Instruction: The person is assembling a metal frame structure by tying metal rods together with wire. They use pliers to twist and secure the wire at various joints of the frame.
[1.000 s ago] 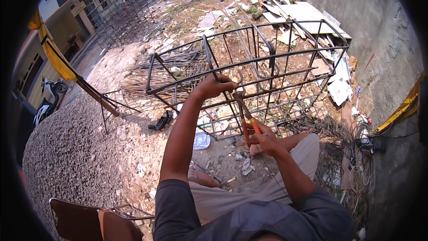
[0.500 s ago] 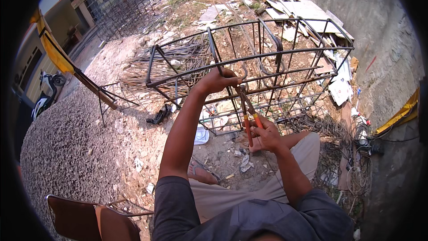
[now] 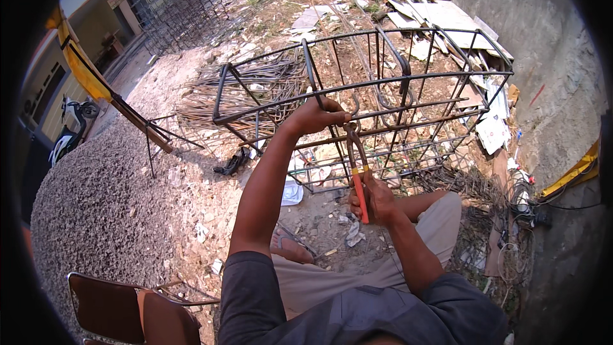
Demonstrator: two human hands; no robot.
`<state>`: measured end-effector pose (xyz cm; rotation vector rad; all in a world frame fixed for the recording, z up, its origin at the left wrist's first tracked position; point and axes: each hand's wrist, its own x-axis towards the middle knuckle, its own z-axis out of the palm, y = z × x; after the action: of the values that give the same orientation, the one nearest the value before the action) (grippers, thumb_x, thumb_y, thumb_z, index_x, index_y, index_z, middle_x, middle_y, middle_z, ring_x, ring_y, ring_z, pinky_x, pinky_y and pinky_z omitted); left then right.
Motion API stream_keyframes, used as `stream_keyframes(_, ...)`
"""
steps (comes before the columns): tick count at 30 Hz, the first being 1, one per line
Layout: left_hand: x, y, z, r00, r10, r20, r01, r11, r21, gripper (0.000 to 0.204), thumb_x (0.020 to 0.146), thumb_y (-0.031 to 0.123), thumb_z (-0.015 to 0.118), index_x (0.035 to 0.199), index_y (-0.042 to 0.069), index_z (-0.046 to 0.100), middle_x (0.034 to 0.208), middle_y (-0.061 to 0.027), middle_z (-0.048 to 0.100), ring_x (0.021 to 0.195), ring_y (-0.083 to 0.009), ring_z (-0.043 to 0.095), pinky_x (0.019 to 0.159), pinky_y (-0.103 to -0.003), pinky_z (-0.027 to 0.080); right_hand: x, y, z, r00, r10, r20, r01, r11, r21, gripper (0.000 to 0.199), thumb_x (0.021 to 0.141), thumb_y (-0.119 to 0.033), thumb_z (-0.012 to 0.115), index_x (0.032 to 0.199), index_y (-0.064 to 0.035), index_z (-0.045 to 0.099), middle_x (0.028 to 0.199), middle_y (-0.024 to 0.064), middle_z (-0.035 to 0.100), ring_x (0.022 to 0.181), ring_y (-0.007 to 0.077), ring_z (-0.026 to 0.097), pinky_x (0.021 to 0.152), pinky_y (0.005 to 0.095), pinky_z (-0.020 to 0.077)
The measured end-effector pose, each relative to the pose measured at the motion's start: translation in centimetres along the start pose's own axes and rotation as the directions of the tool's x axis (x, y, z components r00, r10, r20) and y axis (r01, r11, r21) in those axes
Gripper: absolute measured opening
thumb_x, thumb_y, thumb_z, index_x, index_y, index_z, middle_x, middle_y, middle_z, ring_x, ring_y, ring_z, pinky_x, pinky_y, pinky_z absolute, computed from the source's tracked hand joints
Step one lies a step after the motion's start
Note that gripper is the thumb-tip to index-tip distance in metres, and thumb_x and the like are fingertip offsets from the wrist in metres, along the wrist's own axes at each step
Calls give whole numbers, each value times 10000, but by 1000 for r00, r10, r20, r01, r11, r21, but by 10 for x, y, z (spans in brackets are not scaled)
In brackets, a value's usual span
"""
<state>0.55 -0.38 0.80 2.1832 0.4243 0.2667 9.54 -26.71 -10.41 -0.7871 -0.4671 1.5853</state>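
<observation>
Holding orange-handled pincers [image 3: 357, 174] at dark rebar cage [image 3: 405, 78]

On your left, a gray gravel heap [image 3: 96, 217] is lying between a parked motorbike [image 3: 71, 124] and a brown metal-framed chair [image 3: 102, 306]; on your right, a concrete wall [image 3: 549, 45] is rising beside pale boards [image 3: 437, 16], a yellow sheet [image 3: 570, 174] hanging near it.

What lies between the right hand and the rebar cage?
In the head view: orange-handled pliers, held by the right hand, pointed toward the rebar cage.
</observation>
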Motion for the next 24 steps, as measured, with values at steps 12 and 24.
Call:
stream_keyframes(12,2,-2,1,998,-53,-15,53,998,17,394,896,445,758,919,52,771,738,1,669,716,-97,561,656,-310,463,-40,-61,33,916,-307,-259,-158,316,-935,654,820,-218,738,1337,44,435,873,135,608,768,344,667,747,444,560)
stream_keyframes(24,9,4,-4,998,-54,42,50,995,84,471,897,508,736,952,42,777,759,-35,683,671,-130,572,606,-312,457,-47,-115,6,838,-515,182,-133,-515,-847,325,996,-262,606,1263,-90,533,935,162,634,726,382,683,568,487,549)
